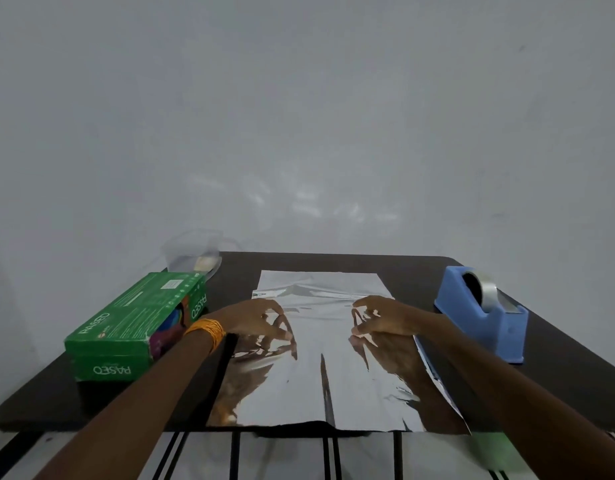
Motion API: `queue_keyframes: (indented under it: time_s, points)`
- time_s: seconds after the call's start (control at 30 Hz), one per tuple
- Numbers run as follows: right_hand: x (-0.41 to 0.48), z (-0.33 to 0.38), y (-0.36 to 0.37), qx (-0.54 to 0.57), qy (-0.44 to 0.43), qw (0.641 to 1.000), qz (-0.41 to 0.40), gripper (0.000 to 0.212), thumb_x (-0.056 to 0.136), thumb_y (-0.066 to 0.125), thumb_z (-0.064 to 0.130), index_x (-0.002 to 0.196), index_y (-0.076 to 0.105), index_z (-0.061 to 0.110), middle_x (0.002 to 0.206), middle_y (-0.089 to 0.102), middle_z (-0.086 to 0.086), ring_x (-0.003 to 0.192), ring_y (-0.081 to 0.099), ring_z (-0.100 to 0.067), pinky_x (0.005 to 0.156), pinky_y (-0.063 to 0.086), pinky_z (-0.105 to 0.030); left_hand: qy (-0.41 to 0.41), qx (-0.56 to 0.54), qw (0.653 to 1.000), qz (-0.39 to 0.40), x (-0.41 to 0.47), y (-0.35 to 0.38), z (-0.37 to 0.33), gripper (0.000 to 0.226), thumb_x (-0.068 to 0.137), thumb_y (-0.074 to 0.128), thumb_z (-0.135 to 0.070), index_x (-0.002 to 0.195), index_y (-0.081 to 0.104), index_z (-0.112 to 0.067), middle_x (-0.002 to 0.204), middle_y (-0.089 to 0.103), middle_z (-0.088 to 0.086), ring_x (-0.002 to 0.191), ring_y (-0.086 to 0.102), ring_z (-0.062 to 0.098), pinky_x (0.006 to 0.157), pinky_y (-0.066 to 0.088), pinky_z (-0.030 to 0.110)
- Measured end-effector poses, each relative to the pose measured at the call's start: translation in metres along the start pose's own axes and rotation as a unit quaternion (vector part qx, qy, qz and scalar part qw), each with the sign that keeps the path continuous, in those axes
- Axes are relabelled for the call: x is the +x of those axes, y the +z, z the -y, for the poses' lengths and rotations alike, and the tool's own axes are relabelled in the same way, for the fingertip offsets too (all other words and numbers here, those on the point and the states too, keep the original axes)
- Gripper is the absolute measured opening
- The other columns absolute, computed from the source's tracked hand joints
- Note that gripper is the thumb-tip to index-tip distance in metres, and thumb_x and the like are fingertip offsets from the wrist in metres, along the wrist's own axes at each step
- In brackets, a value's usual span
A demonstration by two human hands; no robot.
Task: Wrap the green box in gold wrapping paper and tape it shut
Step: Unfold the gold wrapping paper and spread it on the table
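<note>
Paper [320,341], likely thin, slick, is being pressed under bent fingertips of left hand [257,318] and right hand [382,318]; green box [136,317], likely light, stiff, grippable by long sides, is being seen left of the paper.

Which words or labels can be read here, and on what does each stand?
"PASEO": top of the green box, near corner.
"PASEO": the box's near end, upside down.
"PASEO": the box's right side, sideways.
Small print on the box top: too small to read.
Dispenser: no text visible.
</note>
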State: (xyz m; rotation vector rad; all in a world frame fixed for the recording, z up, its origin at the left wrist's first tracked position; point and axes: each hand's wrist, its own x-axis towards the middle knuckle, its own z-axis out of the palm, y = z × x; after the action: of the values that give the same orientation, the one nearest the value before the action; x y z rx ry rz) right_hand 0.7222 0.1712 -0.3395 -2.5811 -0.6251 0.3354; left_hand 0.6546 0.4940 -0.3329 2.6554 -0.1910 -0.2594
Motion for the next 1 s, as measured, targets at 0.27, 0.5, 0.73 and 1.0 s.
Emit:
queue_keyframes:
  time_s: [0.27,0.5,0.73,1.0]
  points:
    - [0.003,-0.004,-0.004,0.0,-0.007,0.993,-0.115,0.068,0.085,0.052,0.068,0.138,0.051,0.025,0.149,0.049,0.0,0.127,0.054,-0.022,0.105,0.043,-0.033,-0.005,-0.012,0.987,-0.16,0.019,0.008,-0.01,0.081,0.075,0.043,-0.084,0.13,0.053,-0.025,0.14,0.055,0.002,0.121,0.055,0.024,0.107,0.04,0.051]
    - [0.035,-0.009,-0.018,-0.026,0.038,0.992,-0.117,0.064,0.1,0.034,0.06,0.147,0.044,0.016,0.155,0.042,-0.007,0.14,0.043,-0.028,0.115,0.03,-0.041,-0.015,-0.032,0.974,-0.225,0.045,-0.004,-0.019,0.086,0.086,0.033,-0.08,0.138,0.051,-0.014,0.133,0.063,0.007,0.115,0.063,0.026,0.105,0.046,0.047]
    - [0.086,-0.032,-0.015,-0.019,0.04,0.994,-0.103,0.09,0.076,0.018,0.092,0.078,0.063,0.015,0.078,0.069,0.005,0.078,0.066,-0.014,0.091,0.048,-0.044,-0.099,0.024,0.993,-0.066,0.096,-0.017,-0.004,0.106,0.076,0.006,-0.092,0.085,0.064,-0.003,0.093,0.07,0.009,0.092,0.064,0.027,0.107,0.038,0.052]
    - [0.119,-0.051,-0.012,-0.055,0.027,0.989,-0.137,0.086,0.066,0.012,0.099,0.068,0.058,0.027,0.077,0.067,0.011,0.081,0.069,-0.016,0.097,0.05,-0.051,-0.101,0.1,0.985,-0.1,0.126,-0.006,0.018,0.104,0.073,0.01,-0.093,0.141,0.048,-0.024,0.145,0.053,0.003,0.138,0.042,0.035,0.114,0.012,0.071]
